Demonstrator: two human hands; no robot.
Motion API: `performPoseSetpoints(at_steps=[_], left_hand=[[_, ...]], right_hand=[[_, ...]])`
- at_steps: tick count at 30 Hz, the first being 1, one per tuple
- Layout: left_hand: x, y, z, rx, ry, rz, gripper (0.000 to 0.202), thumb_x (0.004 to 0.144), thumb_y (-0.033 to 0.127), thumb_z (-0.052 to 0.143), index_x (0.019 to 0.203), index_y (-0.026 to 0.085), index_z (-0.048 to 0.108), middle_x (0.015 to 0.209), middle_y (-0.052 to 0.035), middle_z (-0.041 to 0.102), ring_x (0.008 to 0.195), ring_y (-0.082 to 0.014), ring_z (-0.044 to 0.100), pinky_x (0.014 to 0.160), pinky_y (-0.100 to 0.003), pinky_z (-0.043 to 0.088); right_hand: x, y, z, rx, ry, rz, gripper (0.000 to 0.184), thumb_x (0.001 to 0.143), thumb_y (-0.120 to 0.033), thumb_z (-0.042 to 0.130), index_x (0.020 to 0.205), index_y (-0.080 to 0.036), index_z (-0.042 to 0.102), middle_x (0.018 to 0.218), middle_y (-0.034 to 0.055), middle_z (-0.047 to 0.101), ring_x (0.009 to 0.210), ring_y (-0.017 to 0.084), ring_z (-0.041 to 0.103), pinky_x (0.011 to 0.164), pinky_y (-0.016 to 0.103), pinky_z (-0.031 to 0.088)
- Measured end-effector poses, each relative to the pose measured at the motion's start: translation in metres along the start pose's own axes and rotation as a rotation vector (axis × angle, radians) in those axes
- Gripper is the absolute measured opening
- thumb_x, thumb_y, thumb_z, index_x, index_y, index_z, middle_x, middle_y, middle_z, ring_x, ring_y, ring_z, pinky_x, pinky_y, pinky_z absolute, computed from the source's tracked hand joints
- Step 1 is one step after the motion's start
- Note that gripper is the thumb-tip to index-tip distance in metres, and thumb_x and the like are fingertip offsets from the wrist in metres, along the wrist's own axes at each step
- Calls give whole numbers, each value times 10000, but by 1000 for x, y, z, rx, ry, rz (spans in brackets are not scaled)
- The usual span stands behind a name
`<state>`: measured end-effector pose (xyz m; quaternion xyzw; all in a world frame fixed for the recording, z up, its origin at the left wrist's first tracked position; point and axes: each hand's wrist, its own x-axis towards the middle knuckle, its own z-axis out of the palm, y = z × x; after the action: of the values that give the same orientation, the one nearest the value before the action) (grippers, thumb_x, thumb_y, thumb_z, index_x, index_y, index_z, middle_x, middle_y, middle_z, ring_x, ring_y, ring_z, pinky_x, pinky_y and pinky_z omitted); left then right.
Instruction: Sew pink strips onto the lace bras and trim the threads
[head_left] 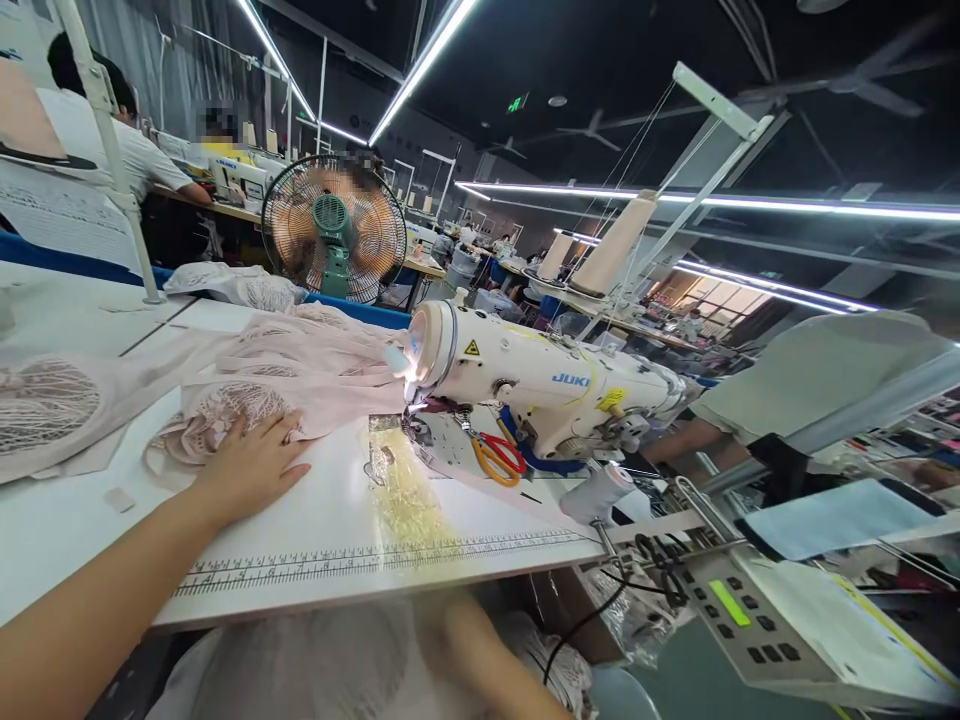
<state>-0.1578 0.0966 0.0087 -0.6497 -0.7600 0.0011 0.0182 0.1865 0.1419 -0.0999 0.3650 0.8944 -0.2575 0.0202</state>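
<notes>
My left hand [259,465] lies flat with fingers spread on a bunched, pale pink lace garment piece [247,400], left of the sewing machine [525,375]. More of the same pink fabric [337,350] stretches toward the lit needle area. My right arm [487,655] reaches below the table's front edge, over pale cloth [315,660] under the tabletop. It is blurred, and its fingers are hidden. Scissors with orange and red handles [501,462] rest beside the machine's base. Yellowish clear tape [405,490] covers the table in front of the needle.
A printed ruler strip [375,562] runs along the table's front edge. A grey thread cone [600,490] stands at the right, near a control box [750,620]. Behind the table is a large fan [334,228]. A person [127,150] sits at the back left.
</notes>
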Motion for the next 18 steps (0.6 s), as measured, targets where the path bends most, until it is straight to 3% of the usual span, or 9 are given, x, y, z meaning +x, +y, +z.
performPoseSetpoints(at_steps=[3, 7, 11, 13, 14, 15, 16, 18], left_hand=[[0, 0, 2, -1, 15, 3, 486, 924, 393, 327, 1317, 232, 564, 1553, -118, 277, 1399, -348, 304, 1103, -638, 192], [3, -3, 1, -1, 32, 17, 481, 917, 392, 333, 1295, 237, 587, 1547, -119, 294, 1391, -347, 323, 1107, -638, 197], [-4, -6, -6, -56, 92, 65, 417, 886, 411, 382, 1107, 276, 710, 1503, -111, 387, 1376, -350, 351, 1106, -638, 219], [-19, 1, -6, -138, 206, 122, 413, 883, 436, 382, 873, 266, 758, 1429, -95, 493, 1340, -338, 409, 1123, -599, 235], [-31, 8, -4, -210, 265, 153, 434, 890, 456, 371, 796, 262, 748, 1389, -83, 537, 1310, -324, 447, 1129, -565, 258], [-45, 16, 0, -311, 307, 190, 446, 898, 480, 364, 782, 264, 737, 1354, -66, 569, 1275, -305, 485, 1129, -510, 299], [-59, 27, 5, -452, 291, 195, 418, 906, 500, 371, 858, 292, 731, 1357, -32, 568, 1257, -283, 502, 1096, -452, 370], [-90, 51, 17, -790, 97, 207, 388, 880, 559, 428, 1166, 394, 634, 1338, -4, 578, 1237, -281, 514, 1035, -436, 445]], right_hand=[[-3, -4, -8, 28, 7, 42, 231, 806, -186, 548, 962, -209, 716, 938, 82, 723, 926, 277, 652, 789, 334, 487], [-18, -13, -24, 103, -65, 0, 98, 781, -233, 601, 736, -191, 678, 737, 11, 679, 717, 191, 622, 628, 243, 463], [-45, -30, -53, 235, -114, -328, 232, 846, -383, 599, 737, -181, 629, 702, 0, 615, 665, 132, 572, 613, 198, 446], [-58, -42, -72, 309, 20, -453, 357, 915, -518, 497, 851, -196, 638, 832, 61, 654, 780, 155, 602, 720, 222, 476], [-62, -49, -82, 342, 108, -496, 417, 947, -547, 412, 869, -201, 632, 832, 82, 660, 805, 162, 610, 751, 229, 478], [-65, -56, -92, 359, 113, -574, 464, 968, -553, 340, 861, -203, 624, 799, 91, 660, 803, 166, 616, 761, 233, 480], [-66, -62, -102, 383, 109, -653, 486, 977, -549, 297, 821, -206, 605, 734, 83, 646, 755, 162, 617, 729, 227, 481], [-66, -71, -118, 442, 103, -744, 482, 978, -547, 275, 760, -219, 554, 653, 67, 614, 676, 155, 612, 663, 215, 475]])
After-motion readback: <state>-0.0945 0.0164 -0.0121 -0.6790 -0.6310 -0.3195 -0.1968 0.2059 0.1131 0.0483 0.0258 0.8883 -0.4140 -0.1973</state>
